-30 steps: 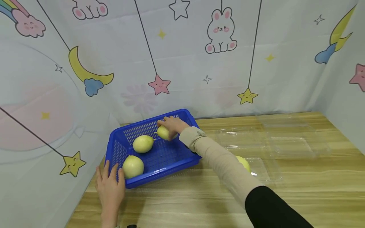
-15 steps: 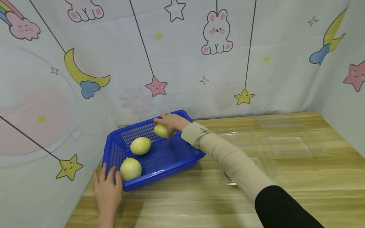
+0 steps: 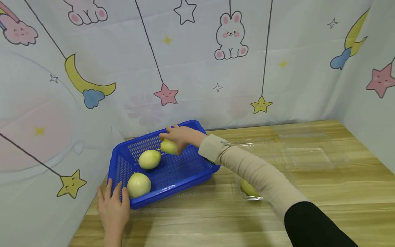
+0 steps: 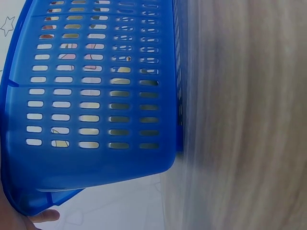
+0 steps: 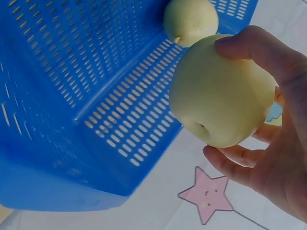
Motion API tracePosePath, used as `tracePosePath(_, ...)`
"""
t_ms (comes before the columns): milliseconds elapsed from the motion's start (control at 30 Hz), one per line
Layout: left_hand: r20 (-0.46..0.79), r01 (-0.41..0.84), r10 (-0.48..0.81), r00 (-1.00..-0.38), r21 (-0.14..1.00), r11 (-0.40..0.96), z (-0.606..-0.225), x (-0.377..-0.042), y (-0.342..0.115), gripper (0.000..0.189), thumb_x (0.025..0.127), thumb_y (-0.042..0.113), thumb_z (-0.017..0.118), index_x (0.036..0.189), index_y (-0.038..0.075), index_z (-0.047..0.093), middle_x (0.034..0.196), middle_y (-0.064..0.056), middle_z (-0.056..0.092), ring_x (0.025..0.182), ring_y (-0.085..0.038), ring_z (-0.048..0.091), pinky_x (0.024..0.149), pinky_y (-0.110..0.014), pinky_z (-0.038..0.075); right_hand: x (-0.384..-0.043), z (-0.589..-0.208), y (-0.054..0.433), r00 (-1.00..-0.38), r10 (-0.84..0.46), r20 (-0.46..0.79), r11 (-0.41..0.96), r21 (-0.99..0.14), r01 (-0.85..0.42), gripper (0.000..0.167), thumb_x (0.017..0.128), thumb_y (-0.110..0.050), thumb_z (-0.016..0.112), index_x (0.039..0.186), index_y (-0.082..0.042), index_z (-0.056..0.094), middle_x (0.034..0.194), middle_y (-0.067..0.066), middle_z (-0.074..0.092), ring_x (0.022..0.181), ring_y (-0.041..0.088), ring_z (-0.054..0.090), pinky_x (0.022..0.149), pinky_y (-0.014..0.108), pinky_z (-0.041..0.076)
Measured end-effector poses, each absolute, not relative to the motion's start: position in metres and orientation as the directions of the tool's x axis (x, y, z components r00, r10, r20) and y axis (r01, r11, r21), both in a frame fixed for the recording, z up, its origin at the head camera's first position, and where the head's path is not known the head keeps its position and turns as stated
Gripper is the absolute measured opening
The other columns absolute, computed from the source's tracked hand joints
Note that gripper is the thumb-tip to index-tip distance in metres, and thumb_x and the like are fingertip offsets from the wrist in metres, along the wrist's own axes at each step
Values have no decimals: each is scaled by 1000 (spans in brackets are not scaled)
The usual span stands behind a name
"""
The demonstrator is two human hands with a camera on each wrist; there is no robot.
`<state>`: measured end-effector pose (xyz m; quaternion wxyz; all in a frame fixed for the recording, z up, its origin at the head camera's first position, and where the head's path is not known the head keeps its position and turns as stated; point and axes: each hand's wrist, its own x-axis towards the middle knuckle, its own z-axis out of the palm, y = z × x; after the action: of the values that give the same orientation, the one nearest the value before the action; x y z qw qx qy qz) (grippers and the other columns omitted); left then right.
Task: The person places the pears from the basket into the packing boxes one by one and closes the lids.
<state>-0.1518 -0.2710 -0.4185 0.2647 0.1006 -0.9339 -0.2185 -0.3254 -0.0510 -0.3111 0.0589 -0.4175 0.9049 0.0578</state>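
Observation:
A blue plastic basket [image 3: 172, 187] with slotted walls stands at the left of the table. My right hand [image 3: 183, 135] reaches in at its back and grips a pale yellow-green pear [image 3: 168, 146]. In the right wrist view, thumb and fingers of this hand [image 5: 283, 100] curve round the pear [image 5: 220, 91]. A second pear [image 3: 150, 159] lies close to the held one, and a third [image 3: 139, 185] sits in the front left corner. My left hand [image 3: 113, 209] rests spread fingers on the basket's left front rim. The left wrist view mostly shows the basket's outer wall [image 4: 96, 165].
Under my right forearm, a clear plastic box [image 3: 248, 198] holds another pear [image 3: 248, 188], partly hidden by the sleeve. Another clear container [image 3: 308, 163] lies at the back right on the wooden table [image 3: 191, 223]. A printed curtain [image 3: 197, 68] hangs behind the basket.
My right hand has moved slightly left with its pear, closer to the second pear. The right forearm has shifted, uncovering part of the boxed pear at its lower side. The view has drifted slightly.

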Motion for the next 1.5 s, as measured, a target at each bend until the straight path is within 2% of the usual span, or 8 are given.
tracePosePath(467,482,-54,-308,-820,471,880,-423,-153,-271,37,91,23,38,112,-2,56,135,-25,39,132,-48,16,95,-68,19,-312,-302,-43,-603,-786,-135,593,109,-798,70,66,-37,73,126,-29,37,123,3,41,110,24,41,84,36,47)
tracePosePath(800,477,-53,-304,-825,471,881,-423,-155,-271,38,91,24,38,112,-2,56,136,-24,38,132,-48,15,94,-70,20,-306,-301,-32,-572,-816,-91,550,185,-814,73,65,-43,72,127,-31,36,124,3,43,110,23,42,89,38,43)
tracePosePath(1033,482,-49,-302,-822,469,882,-423,-154,-272,38,91,24,38,112,-2,56,135,-24,39,132,-48,15,94,-70,20,-300,-302,-20,-567,-822,-56,541,232,-808,75,64,-47,72,127,-31,36,123,2,44,111,24,41,86,36,44)
tracePosePath(1300,471,-55,-305,-827,473,879,-419,-154,-271,39,91,24,37,113,-2,56,136,-24,39,133,-47,15,94,-70,20,-295,-302,-5,-560,-829,-17,542,224,-810,74,63,-47,73,126,-29,38,120,3,46,105,23,41,83,36,44)
tracePosePath(1500,479,-46,-300,-825,472,880,-419,-152,-272,38,91,23,38,112,-3,56,135,-25,40,132,-47,15,94,-69,20,-291,-302,5,-548,-836,15,542,175,-822,73,63,-43,72,126,-27,40,117,3,47,99,23,42,81,35,44)
